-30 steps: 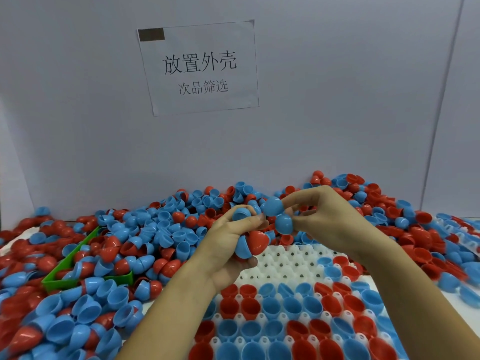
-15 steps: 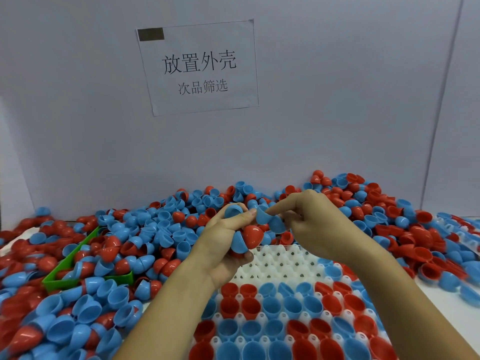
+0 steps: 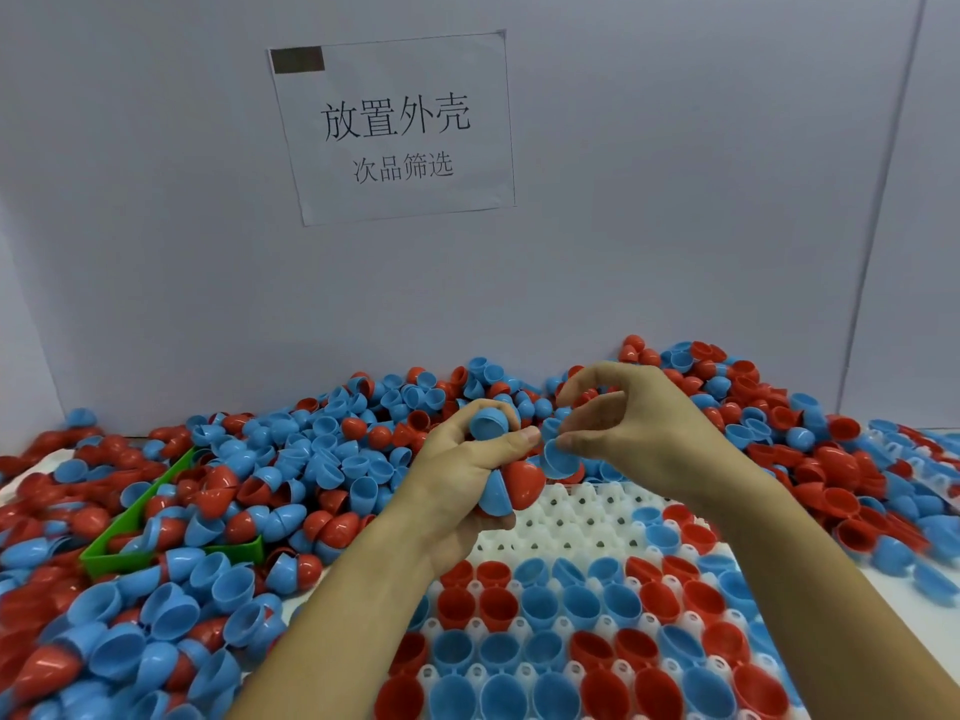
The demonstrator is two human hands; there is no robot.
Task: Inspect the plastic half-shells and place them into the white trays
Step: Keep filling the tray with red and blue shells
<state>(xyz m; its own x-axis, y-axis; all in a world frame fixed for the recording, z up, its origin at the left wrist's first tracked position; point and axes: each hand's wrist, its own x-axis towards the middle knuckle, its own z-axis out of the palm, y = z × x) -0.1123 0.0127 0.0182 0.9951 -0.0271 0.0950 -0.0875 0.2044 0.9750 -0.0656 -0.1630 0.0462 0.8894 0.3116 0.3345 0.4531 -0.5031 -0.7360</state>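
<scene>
Half-shells (image 3: 291, 459), blue and red, lie heaped on the tabletop to the left of the fingers, spilling around a green bin (image 3: 130, 532). The left hand (image 3: 457, 480) has its fingers curled round several shells at once: a blue half-shell (image 3: 488, 423) sits up top under the thumb, while a red half-shell (image 3: 524, 483) and another blue one bulge out below the thumb. Just beside that thumb tip, the right hand (image 3: 639, 433) pinches a single blue shell (image 3: 561, 459) by its rim between thumb and fingertips, the other fingers arched above it. Below both hands lies the white tray (image 3: 561, 517), its near pockets filled with shells sitting open side up, the rows nearest the fingers bare. More shells pile up on the right.
</scene>
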